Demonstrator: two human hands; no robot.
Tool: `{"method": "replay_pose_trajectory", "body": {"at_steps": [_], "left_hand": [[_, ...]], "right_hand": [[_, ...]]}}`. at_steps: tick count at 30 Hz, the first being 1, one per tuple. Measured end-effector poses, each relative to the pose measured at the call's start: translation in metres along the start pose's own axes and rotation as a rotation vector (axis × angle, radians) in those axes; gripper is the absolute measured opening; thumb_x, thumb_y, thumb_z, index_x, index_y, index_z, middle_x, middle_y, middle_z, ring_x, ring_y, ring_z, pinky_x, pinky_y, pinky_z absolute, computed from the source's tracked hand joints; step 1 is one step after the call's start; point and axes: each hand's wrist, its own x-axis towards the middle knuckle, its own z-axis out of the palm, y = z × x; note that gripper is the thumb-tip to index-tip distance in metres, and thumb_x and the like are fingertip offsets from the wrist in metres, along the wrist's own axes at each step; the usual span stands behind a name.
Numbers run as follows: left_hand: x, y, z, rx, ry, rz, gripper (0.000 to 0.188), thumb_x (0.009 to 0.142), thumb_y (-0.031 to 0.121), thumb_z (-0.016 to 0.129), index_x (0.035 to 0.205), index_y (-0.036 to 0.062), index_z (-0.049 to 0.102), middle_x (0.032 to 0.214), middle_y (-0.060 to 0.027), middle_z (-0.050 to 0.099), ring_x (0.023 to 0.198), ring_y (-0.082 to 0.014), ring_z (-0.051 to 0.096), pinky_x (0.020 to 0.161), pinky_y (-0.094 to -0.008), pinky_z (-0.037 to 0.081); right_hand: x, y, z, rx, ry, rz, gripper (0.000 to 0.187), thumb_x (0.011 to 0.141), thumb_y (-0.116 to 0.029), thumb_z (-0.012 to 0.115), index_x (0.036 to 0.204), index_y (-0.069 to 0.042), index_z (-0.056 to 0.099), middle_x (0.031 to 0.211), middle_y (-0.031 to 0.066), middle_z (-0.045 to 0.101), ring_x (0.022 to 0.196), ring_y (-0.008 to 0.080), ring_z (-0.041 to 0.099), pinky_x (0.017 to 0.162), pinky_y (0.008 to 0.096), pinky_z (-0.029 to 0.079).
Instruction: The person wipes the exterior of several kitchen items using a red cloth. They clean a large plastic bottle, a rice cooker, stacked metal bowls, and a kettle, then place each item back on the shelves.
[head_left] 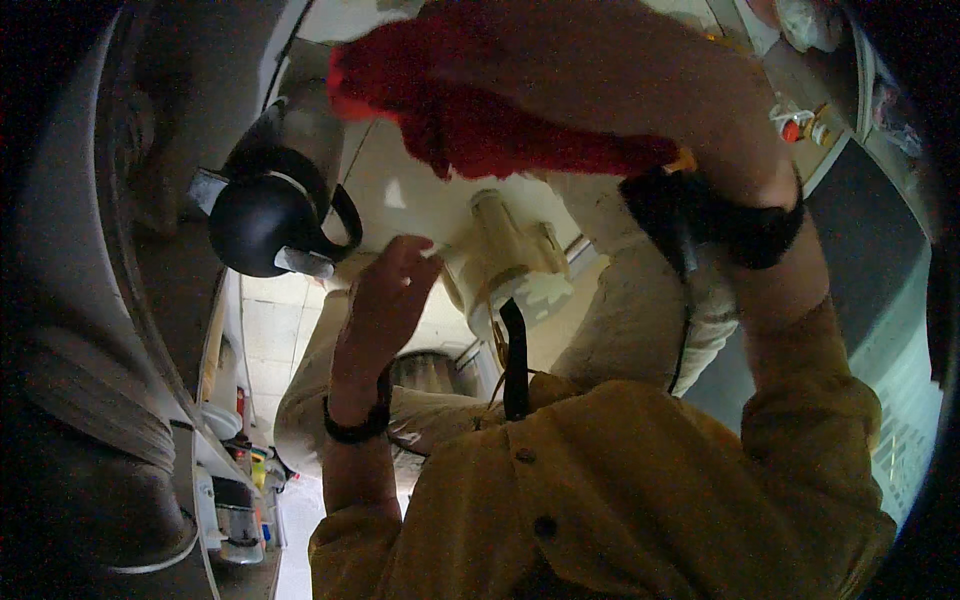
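My right hand (pixel 590 75) is raised close to the camera at the top, gripping a bunched red cloth (pixel 480 115) that hangs below it. Its fingertips are hidden. Left of centre, my left hand (pixel 385 295) is lifted with loosely bent fingers and nothing visible in it. Just to its right stands a cream plastic appliance (pixel 515 245) with a rounded body and a short cylinder on it, between my knees. A black strap-like piece (pixel 515 355) rises in front of it.
A round black kettle-like vessel (pixel 262 215) with a curved handle stands at the left. Below it, shelves hold several small items and a metal pot (pixel 238 525). A dark grey panel (pixel 865 210) lies to the right, with small objects (pixel 800 128) beyond. Pale tiles (pixel 272 335) cover the floor.
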Motion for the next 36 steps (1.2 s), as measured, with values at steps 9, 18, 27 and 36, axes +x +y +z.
{"method": "replay_pose_trajectory", "body": {"at_steps": [9, 18, 27, 36], "left_hand": [[-0.043, 0.008, 0.042, -1.646, 0.144, -0.319, 0.063, 0.087, 0.048, 0.059, 0.133, 0.0056, 0.049, 0.125, -0.0134, 0.059, 0.112, -0.0291, 0.059, 0.098, -0.0481, 0.048], [-0.191, 0.037, 0.057, -1.472, 0.362, -0.645, 0.04, 0.085, 0.019, 0.065, 0.121, 0.0053, 0.055, 0.113, -0.0095, 0.063, 0.103, -0.0248, 0.062, 0.09, -0.0364, 0.053], [-0.204, 0.042, 0.065, -1.734, 0.349, -0.844, 0.038, 0.085, 0.014, 0.062, 0.122, 0.0039, 0.056, 0.116, -0.0115, 0.064, 0.108, -0.0275, 0.06, 0.098, -0.0399, 0.048], [-0.248, 0.103, 0.035, -1.744, 0.404, -0.784, 0.04, 0.09, 0.032, 0.06, 0.114, -0.0002, 0.06, 0.105, -0.0155, 0.068, 0.094, -0.0323, 0.066, 0.082, -0.0444, 0.055]], "right_hand": [[-0.041, -0.058, 0.12, 0.52, -0.523, 0.106, 0.042, 0.091, -0.04, 0.058, 0.115, -0.005, 0.063, 0.102, 0.0184, 0.067, 0.098, 0.0359, 0.065, 0.082, 0.0433, 0.053], [-0.076, 0.037, 0.32, -0.052, -0.624, -0.006, 0.038, 0.088, -0.044, 0.058, 0.099, -0.009, 0.067, 0.101, 0.0162, 0.067, 0.098, 0.0312, 0.064, 0.088, 0.0452, 0.048], [-0.121, 0.025, 0.402, -0.101, -0.656, 0.089, 0.044, 0.093, -0.046, 0.055, 0.09, -0.005, 0.072, 0.094, 0.0132, 0.071, 0.093, 0.0339, 0.066, 0.082, 0.0489, 0.051], [-0.148, -0.02, 0.159, 0.183, -0.175, 0.205, 0.06, 0.101, -0.051, 0.039, 0.073, -0.005, 0.067, 0.065, 0.0176, 0.062, 0.064, 0.0321, 0.063, 0.063, 0.0439, 0.049]]}}
